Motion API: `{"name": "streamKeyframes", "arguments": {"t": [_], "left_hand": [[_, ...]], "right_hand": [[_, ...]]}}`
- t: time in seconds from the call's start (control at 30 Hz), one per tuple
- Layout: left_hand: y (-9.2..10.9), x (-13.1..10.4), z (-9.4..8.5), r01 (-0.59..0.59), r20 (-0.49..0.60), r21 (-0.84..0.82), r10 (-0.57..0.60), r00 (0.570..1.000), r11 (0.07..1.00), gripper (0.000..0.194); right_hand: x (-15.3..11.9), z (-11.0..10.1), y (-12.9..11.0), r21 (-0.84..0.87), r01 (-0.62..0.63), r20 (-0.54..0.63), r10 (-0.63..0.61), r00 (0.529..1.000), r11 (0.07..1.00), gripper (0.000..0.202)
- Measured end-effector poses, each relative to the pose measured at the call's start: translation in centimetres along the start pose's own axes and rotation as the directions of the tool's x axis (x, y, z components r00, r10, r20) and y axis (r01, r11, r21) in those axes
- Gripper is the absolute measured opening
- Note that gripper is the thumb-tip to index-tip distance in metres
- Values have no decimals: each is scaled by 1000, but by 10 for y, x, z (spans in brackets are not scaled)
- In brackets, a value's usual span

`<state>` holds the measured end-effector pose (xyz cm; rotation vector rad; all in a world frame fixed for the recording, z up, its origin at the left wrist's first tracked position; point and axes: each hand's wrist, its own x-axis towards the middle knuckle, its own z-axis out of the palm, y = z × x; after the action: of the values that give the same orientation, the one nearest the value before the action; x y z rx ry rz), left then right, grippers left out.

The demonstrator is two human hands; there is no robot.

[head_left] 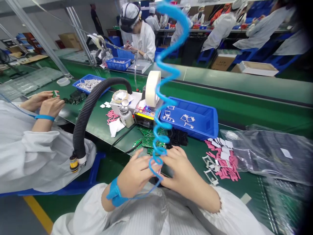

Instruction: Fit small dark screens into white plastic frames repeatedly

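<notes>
My left hand [137, 173], with a blue strap [116, 193] round its wrist, meets my right hand [179, 169] at the table's near edge. Both have curled fingers around something small, dark and partly pink, mostly hidden by the fingers and the blue coiled cord [158, 143]. What it is cannot be made out. Just beyond my hands lie green circuit boards [149, 140] and a pile of black parts [178, 137]. Behind them is a blue bin [202, 122] with several white frames in it.
Pink strips [228, 168] and white frames [210, 176] lie right, beside plastic bags [274, 153]. Left are a bottle [126, 117], a tape roll [153, 88] and a black hose [89, 114]. A co-worker's hands [47, 102] hold a small board. Another person [143, 36] works across the table.
</notes>
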<state>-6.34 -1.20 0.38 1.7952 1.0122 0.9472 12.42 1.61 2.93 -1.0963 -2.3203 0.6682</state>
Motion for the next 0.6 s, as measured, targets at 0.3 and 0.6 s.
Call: {"name": "streamKeyframes", "arguments": {"t": [0.3, 0.6], "left_hand": [[-90, -64, -30, -120, -299, -945, -661, 688, 303, 26], [-151, -156, -81, -444, -404, -886, -686, 605, 130, 40]], "right_hand": [[60, 43, 18, 816, -417, 142, 561, 815, 400, 20], [115, 74, 36, 917, -398, 203, 841, 502, 16, 22]]}}
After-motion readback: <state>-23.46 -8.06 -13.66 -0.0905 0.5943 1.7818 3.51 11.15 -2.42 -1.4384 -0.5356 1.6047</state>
